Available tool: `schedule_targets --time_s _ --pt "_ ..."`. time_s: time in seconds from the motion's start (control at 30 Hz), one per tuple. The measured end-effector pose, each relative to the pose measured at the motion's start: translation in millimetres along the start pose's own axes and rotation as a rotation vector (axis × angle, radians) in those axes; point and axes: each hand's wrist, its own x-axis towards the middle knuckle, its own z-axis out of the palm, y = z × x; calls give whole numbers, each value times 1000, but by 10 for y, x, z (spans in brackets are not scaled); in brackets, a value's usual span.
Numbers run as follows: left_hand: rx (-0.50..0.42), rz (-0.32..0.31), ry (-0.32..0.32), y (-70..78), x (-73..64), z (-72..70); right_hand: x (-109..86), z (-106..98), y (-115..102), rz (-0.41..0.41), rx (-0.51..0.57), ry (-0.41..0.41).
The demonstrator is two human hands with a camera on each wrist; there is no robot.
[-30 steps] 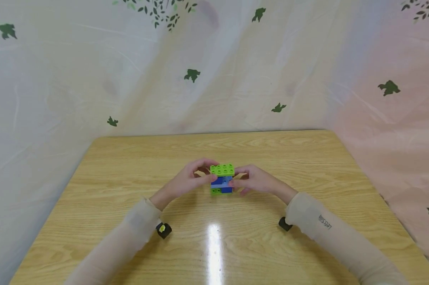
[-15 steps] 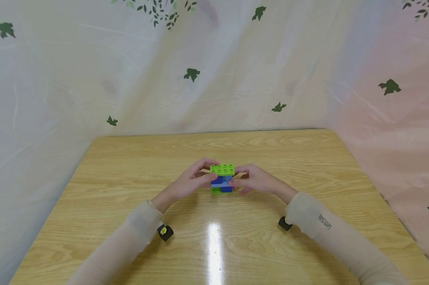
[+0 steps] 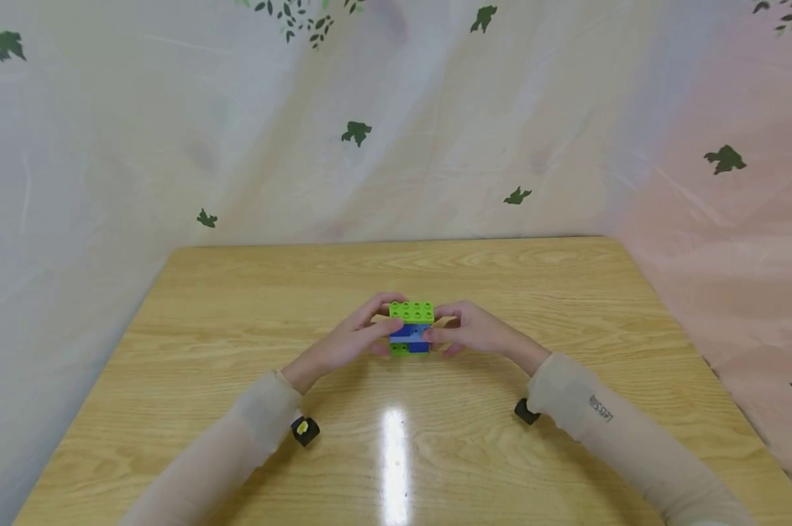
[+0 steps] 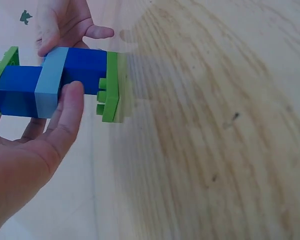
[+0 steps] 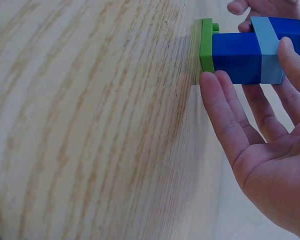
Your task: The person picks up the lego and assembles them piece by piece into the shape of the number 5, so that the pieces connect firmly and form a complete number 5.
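Observation:
A stack of toy building bricks stands upright on the table, with my hands on either side. On top is a lime-green plate point(image 3: 411, 312) with studs up; under it come a dark blue brick point(image 4: 19, 90), a light blue brick point(image 4: 51, 82), a second dark blue brick point(image 5: 235, 57) and a green base plate point(image 4: 112, 90). My left hand point(image 3: 346, 337) grips the upper left part, its thumb in front below the top plate. From the right, my right hand point(image 3: 480, 332) holds the stack, thumb at the light blue brick. Its lower fingers reach down beside the base plate.
The stack rests toward the back of the wooden table point(image 3: 251, 307). A pale cloth point(image 3: 435, 131) with green bird shapes hangs behind the table. Black wrist cameras point(image 3: 305, 431) sit under both sleeves, close over the wood.
The head view has tilted slightly. Both hands keep their hold on the stack, with only a slight shift of the left hand.

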Motion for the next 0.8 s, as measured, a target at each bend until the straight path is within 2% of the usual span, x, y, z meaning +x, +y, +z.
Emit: schedule_targets --time_s 0.37,0.8 --pt "0 64 45 -55 17 29 -26 0 -10 8 -9 3" --pt "-35 77 62 -77 8 43 -38 19 -16 1 -31 -12"
